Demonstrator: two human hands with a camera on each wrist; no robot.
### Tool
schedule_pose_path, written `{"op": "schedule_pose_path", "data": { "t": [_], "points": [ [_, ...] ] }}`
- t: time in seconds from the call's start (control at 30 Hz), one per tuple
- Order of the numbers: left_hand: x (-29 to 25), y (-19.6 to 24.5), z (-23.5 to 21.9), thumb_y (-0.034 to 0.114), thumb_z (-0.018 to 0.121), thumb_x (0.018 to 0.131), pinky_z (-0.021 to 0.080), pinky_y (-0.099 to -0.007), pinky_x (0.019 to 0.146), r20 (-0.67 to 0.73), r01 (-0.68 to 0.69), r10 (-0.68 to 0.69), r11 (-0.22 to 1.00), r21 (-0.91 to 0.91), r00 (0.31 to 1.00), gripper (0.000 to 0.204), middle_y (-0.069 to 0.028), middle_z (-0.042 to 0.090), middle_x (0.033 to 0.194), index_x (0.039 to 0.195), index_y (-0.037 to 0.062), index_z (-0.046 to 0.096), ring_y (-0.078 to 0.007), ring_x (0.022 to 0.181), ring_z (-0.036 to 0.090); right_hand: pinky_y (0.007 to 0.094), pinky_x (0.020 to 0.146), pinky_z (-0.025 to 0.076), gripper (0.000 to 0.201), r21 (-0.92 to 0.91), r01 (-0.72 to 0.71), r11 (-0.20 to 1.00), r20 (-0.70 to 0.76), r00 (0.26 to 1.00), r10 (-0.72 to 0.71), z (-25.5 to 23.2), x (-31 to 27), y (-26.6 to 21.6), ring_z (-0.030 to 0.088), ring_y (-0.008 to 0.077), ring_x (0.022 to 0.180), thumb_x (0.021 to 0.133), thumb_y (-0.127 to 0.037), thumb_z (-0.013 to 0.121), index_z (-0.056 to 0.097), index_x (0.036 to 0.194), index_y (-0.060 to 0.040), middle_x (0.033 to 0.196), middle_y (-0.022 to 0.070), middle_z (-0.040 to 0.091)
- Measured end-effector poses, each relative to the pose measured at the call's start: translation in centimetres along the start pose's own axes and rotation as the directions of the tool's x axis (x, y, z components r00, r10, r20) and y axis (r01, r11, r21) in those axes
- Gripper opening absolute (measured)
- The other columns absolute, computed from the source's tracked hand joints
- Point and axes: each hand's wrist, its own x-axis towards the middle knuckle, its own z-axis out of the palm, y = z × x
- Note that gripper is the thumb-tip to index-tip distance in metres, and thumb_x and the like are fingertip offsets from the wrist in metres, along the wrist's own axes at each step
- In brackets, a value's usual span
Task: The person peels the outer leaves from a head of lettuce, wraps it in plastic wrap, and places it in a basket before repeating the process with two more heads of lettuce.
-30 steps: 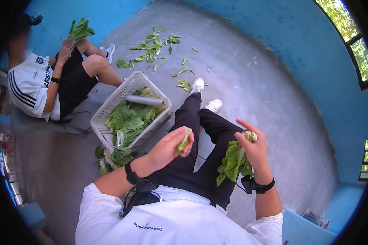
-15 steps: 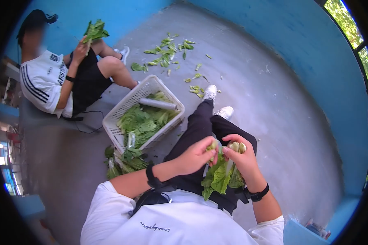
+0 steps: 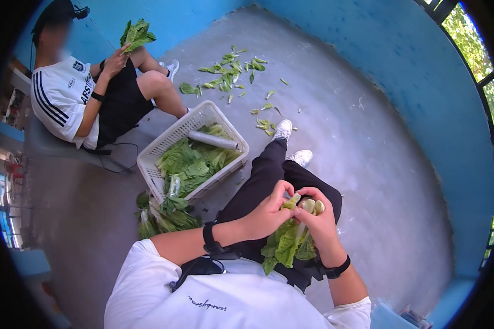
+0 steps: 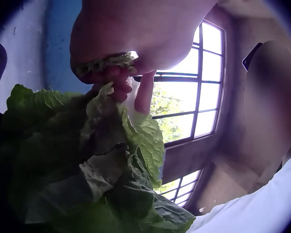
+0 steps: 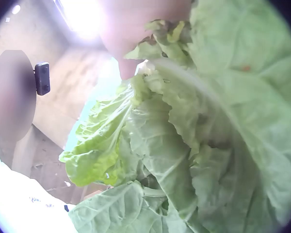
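Note:
In the head view my right hand (image 3: 323, 226) grips a bunch of leafy greens (image 3: 286, 245) by its pale stems, the leaves hanging down over my lap. My left hand (image 3: 266, 217) pinches a small leaf piece (image 3: 291, 202) right beside the stem ends, the fingertips of both hands close together. The left wrist view has the left hand (image 4: 136, 36) with a crumpled leaf scrap (image 4: 104, 64) under its fingers and the bunch's broad leaves below. Large green leaves (image 5: 160, 126) fill most of the right wrist view, hiding much of the right hand.
A white plastic basket (image 3: 147, 160) holds greens and a roll of clear film (image 3: 213, 140). More greens (image 3: 173, 219) lie beside it on the floor. Torn leaves (image 3: 228, 74) are scattered ahead. Another person (image 3: 66, 104) sits at the left holding greens (image 3: 137, 35).
My left hand has moved right with the leaf piece, to the stems. The right hand has come inward with the bunch. The head view has shifted, and the other person has lowered their greens slightly.

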Motion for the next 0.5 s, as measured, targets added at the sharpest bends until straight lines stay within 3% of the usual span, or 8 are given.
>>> {"op": "schedule_pose_path", "data": {
  "t": [0.1,0.17,0.27,0.37,0.5],
  "points": [
    [0.1,-0.2,0.3,-0.001,0.047,0.097,0.042,-0.0253,0.08,-0.015,-0.019,0.018,1.0,-0.025,1.0,0.028,-0.0028,0.052,0.098,0.116,0.0095,0.03,-0.006,0.089,0.049,0.0207,0.067,0.05,0.032,-0.112,0.019,0.994,-0.022,1.0,-0.021,0.1,0.1,0.1,0.062,0.005,0.076,0.084,-0.006,0.077,0.063,0.113,-0.0019,0.089,-0.0006,0.066],
    [0.3,-1.2,0.3,-0.002,0.047,0.095,0.041,-0.0251,0.075,-0.001,-0.018,0.018,0.997,-0.069,1.0,0.029,-0.0018,0.05,0.095,0.115,0.0101,0.03,-0.0063,0.084,0.048,0.0207,0.065,0.05,0.023,-0.027,-0.007,1.0,-0.016,1.0,0.006,0.0,0.0,0.1,0.061,0.0047,0.073,0.087,-0.006,0.075,0.066,0.107,-0.0002,0.085,-0.0004,0.067],
    [0.5,-0.9,-0.6,-0.002,0.048,0.094,0.038,-0.0252,0.067,0.138,0.205,-0.172,0.936,-0.286,0.975,0.03,-0.0025,0.051,0.095,0.115,0.0109,0.031,-0.0072,0.079,0.047,0.0209,0.064,0.049,0.019,-0.059,-0.034,0.998,0.016,0.999,0.035,-0.2,-0.1,0.2,0.061,0.0049,0.071,0.088,-0.007,0.075,0.067,0.103,0.001,0.082,-0.0005,0.068],
    [0.4,-1.9,-0.8,0.0,0.049,0.095,0.034,-0.025,0.062,0.135,0.204,-0.175,0.949,-0.241,0.975,0.029,-0.004,0.054,0.097,0.115,0.0118,0.032,-0.0073,0.076,0.046,0.0211,0.063,0.05,0.017,-0.167,-0.021,0.986,0.026,0.999,0.026,-0.3,0.1,0.1,0.062,0.0055,0.07,0.089,-0.008,0.074,0.068,0.101,0.002,0.08,0.0004,0.068],
    [0.0,-1.3,-0.7,0.006,0.05,0.099,0.04,-0.0257,0.071,0.168,0.216,-0.179,0.947,-0.239,0.969,0.03,-0.005,0.056,0.099,0.124,0.0116,0.033,-0.0091,0.082,0.05,0.0217,0.063,0.052,0.013,-0.19,-0.007,0.982,0.057,0.998,0.018,-0.4,-0.2,-0.5,0.066,0.0076,0.071,0.091,-0.007,0.073,0.068,0.099,0.0024,0.081,0.0024,0.069]
  ]
}}
